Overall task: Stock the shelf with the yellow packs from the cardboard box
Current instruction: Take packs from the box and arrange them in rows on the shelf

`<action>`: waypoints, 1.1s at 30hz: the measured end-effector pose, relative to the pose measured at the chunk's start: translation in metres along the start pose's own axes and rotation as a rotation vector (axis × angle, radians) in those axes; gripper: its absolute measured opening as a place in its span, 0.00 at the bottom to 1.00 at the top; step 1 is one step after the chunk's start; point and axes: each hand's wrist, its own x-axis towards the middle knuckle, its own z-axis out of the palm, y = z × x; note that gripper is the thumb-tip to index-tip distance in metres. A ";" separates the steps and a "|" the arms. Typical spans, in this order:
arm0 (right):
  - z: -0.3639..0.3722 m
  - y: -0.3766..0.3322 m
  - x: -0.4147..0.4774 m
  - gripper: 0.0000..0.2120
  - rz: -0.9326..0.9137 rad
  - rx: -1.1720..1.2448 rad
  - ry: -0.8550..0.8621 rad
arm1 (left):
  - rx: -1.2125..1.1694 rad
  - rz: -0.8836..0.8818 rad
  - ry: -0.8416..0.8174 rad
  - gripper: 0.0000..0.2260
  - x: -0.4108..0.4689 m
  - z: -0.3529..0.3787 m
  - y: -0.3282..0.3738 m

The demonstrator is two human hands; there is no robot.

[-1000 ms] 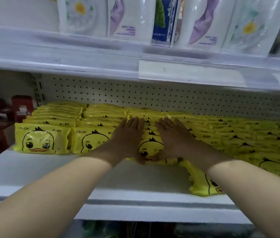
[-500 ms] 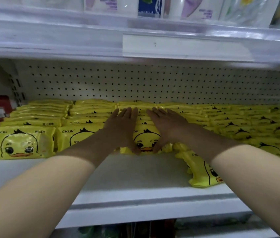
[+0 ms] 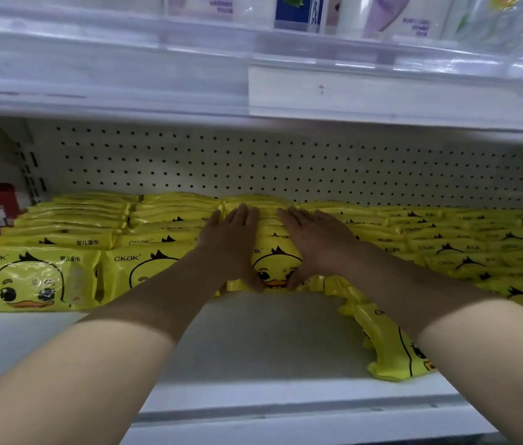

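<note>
Your left arm [image 3: 119,342] and your right arm [image 3: 465,332] both reach forward, bare, and they come closer to each other toward the wrists. Your left hand [image 3: 231,248] is flat, its back turned up, the fingers [image 3: 242,218] straight and close together, pointing away from you. Your right hand [image 3: 316,244] has the same pose, with straight fingers turned a little to the left. The two hands lie side by side with a narrow gap between them. Both thumbs point down and inward, their tips near each other.
</note>
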 end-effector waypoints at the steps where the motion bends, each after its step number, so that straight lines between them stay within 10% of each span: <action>1: 0.000 -0.001 0.000 0.70 0.000 0.002 0.004 | 0.000 -0.005 0.002 0.67 0.000 0.000 0.000; 33: 0.004 -0.001 -0.006 0.68 -0.003 0.000 0.049 | 0.049 0.023 0.093 0.65 -0.010 0.000 0.002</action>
